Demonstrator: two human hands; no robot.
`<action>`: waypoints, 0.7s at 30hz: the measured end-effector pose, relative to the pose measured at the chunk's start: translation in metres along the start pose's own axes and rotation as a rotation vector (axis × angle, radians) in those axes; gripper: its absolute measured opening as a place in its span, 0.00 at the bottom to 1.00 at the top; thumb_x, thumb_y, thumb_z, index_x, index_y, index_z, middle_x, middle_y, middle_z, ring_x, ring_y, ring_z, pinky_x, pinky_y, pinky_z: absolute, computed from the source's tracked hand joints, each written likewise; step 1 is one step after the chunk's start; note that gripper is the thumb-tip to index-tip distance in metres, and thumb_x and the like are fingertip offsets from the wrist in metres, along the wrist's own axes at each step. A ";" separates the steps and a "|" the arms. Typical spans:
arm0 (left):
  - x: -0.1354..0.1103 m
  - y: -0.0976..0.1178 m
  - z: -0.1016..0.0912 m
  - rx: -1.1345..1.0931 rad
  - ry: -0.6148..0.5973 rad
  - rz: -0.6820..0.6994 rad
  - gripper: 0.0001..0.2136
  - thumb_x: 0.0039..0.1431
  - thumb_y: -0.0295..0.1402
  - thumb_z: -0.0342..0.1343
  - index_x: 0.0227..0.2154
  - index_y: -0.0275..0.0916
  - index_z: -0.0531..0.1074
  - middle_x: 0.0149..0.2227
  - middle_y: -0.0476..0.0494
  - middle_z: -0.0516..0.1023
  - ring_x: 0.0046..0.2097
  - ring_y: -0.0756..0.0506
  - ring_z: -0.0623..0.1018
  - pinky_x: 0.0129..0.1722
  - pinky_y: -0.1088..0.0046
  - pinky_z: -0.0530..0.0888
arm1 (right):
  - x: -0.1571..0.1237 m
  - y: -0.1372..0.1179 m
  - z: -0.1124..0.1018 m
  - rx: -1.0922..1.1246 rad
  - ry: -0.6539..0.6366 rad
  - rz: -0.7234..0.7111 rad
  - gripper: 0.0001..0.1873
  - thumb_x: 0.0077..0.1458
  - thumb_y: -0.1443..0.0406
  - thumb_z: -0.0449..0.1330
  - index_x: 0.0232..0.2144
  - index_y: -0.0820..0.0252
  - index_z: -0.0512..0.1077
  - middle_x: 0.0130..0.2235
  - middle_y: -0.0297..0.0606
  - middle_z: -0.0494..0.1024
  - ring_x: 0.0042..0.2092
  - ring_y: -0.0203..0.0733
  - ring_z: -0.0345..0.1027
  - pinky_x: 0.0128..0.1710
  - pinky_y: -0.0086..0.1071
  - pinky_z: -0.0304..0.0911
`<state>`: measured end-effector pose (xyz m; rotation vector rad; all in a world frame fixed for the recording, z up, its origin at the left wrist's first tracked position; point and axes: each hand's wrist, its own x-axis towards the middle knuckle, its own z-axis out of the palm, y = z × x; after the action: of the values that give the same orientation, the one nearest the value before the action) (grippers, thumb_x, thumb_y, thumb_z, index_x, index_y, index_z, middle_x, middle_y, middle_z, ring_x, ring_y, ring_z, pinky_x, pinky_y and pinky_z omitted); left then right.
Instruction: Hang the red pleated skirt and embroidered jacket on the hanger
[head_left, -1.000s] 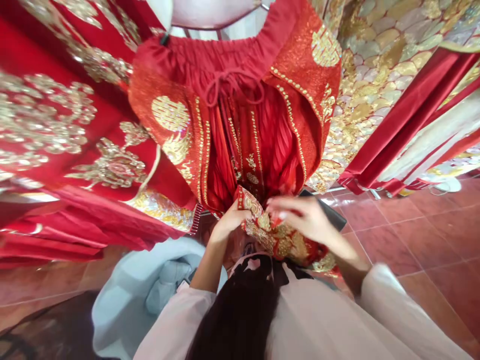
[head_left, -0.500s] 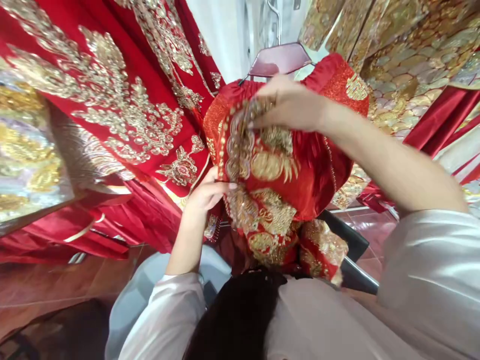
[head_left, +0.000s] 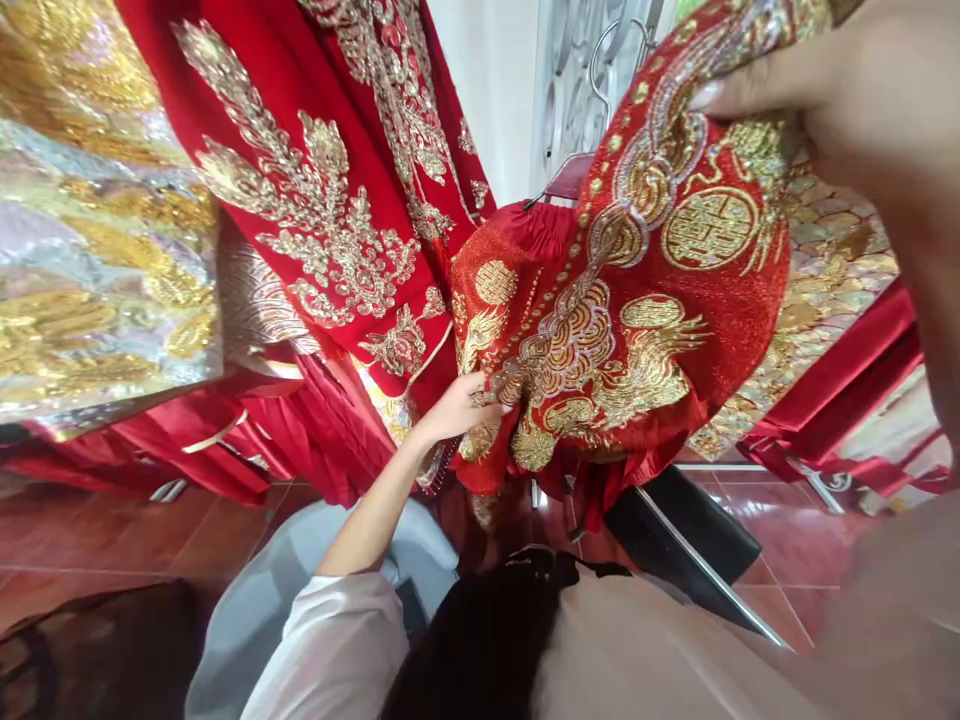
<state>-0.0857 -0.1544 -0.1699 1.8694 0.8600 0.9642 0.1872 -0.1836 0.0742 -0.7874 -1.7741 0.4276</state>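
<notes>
A red skirt (head_left: 645, 330) with gold embroidery hangs from a dark red hanger (head_left: 564, 178) in front of me. My left hand (head_left: 459, 408) pinches the skirt's lower edge, fingers closed on the cloth. My right hand (head_left: 825, 90) is raised at the top right, close to the camera and blurred. Its fingers grip the skirt's hem and hold it lifted, so the embroidered panel spreads between both hands.
More red and gold garments (head_left: 322, 200) hang to the left, and a scaled gold one (head_left: 832, 270) to the right. A pale blue bundle (head_left: 277, 590) and a black object (head_left: 694, 520) lie on the red tiled floor (head_left: 780, 540). A white wall (head_left: 495, 90) stands behind.
My right hand has carried the skirt's hem from waist height up to the top right. The left hand stays on the lower edge. The view has tilted upward.
</notes>
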 end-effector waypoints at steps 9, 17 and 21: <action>-0.025 0.058 -0.070 0.379 0.757 0.331 0.16 0.47 0.27 0.58 0.40 0.46 0.71 0.43 0.46 0.74 0.47 0.41 0.73 0.53 0.60 0.68 | -0.012 0.028 0.012 -0.501 -0.280 0.021 0.23 0.46 0.62 0.61 0.12 0.72 0.57 0.13 0.18 0.50 0.17 0.12 0.45 0.19 0.19 0.38; 0.022 0.027 -0.010 -0.236 0.132 -0.053 0.24 0.38 0.42 0.68 0.41 0.39 0.74 0.42 0.41 0.78 0.50 0.36 0.74 0.54 0.58 0.70 | -0.005 0.074 0.104 -0.483 -0.360 -0.317 0.08 0.53 0.66 0.60 0.24 0.65 0.72 0.31 0.35 0.72 0.40 0.39 0.68 0.48 0.39 0.63; 0.030 0.001 -0.048 -0.444 0.410 -0.118 0.24 0.37 0.49 0.68 0.35 0.39 0.73 0.32 0.44 0.79 0.39 0.41 0.78 0.43 0.63 0.75 | 0.029 0.125 0.121 -0.551 -0.353 -0.435 0.12 0.51 0.60 0.61 0.23 0.63 0.69 0.46 0.41 0.70 0.53 0.50 0.62 0.58 0.53 0.52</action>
<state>-0.1126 -0.1122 -0.1435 1.2517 0.8910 1.3635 0.1058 -0.0632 -0.0256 -0.6912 -2.3702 -0.2432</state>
